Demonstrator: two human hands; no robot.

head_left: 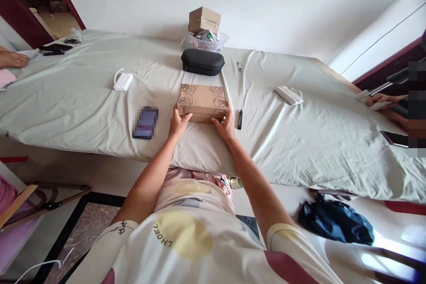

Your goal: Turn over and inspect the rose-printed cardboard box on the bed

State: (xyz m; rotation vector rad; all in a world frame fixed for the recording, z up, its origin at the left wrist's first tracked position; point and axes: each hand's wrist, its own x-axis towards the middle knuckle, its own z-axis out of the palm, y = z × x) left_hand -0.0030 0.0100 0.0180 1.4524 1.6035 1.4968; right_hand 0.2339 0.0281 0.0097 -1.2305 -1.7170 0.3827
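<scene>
A brown cardboard box (202,101) printed with dark rose outlines lies on the cloth-covered table (83,97) right in front of me. My left hand (179,123) grips its near left corner, thumb on top. My right hand (225,124) holds the near right corner, fingers along the side. Both hands are closed on the box, which rests on the cloth.
Behind the box lie a black oval case (202,61) and a clear tub with a small taped carton (204,20) on it. A phone (145,122) lies left, a black marker (240,119) right, white packs (123,81) on both sides. Other people's hands (12,59) reach in at both table ends.
</scene>
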